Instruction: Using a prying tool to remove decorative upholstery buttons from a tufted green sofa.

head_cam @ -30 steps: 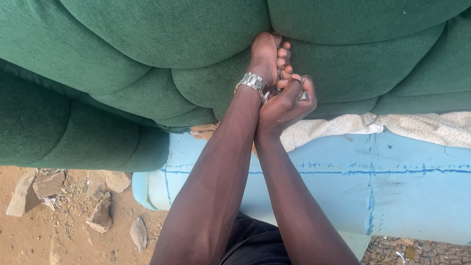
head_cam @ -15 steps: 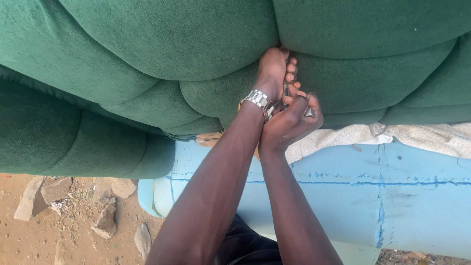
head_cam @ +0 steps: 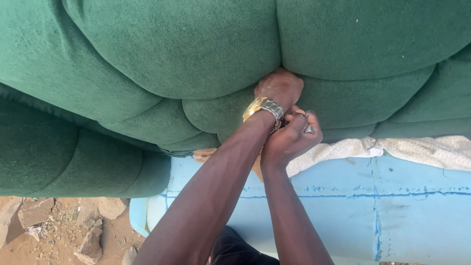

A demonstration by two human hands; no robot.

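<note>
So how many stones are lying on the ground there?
About 5 stones, all bottom left on the dirt: far left, upper left, upper middle, lower, lowest. More may be hidden.

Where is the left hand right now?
The left hand is top centre of the head view, pressed into a seam of the green cushion, just above the right hand.

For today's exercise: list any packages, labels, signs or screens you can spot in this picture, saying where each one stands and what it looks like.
None in view: only green tufted upholstery, blue foam, cream cloth and the left hand and right hand pressed at a seam.
</note>
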